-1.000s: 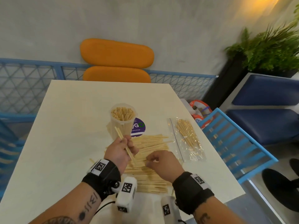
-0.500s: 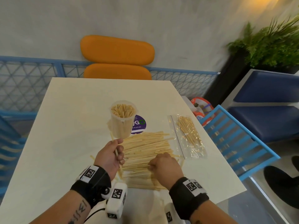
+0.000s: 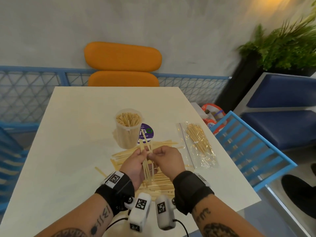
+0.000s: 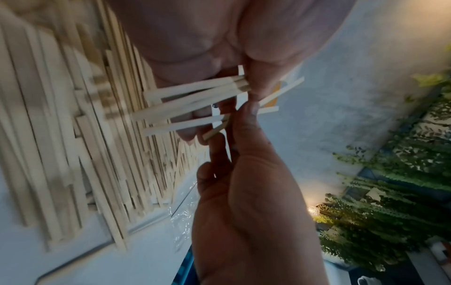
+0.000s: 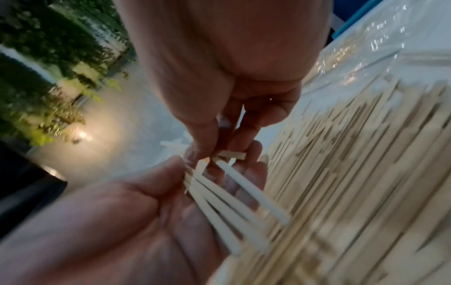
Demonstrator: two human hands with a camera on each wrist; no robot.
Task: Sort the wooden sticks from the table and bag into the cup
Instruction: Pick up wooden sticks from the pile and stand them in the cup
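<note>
A clear plastic cup (image 3: 128, 132) packed with upright wooden sticks stands mid-table. In front of it lies a loose pile of flat wooden sticks (image 3: 162, 183). My left hand (image 3: 142, 152) holds a small bundle of sticks (image 3: 145, 161) upright above the pile, thumb across them. My right hand (image 3: 152, 155) pinches the same bundle from the right. In the left wrist view the bundle (image 4: 195, 100) fans out from the left hand's fingers, and the right hand's fingertips (image 4: 246, 109) close on it. A clear zip bag (image 3: 199, 146) holding thinner sticks lies at the right.
A purple round sticker (image 3: 147, 132) is on the white table (image 3: 71, 151) behind the cup. One stray stick (image 3: 100, 171) lies left of the pile. A blue chair (image 3: 248, 151) stands at the table's right edge, an orange chair (image 3: 123, 65) at the far end.
My right hand rose off the pile and joined the left hand. The left hand moved right, and it now holds several sticks upright instead of one or two.
</note>
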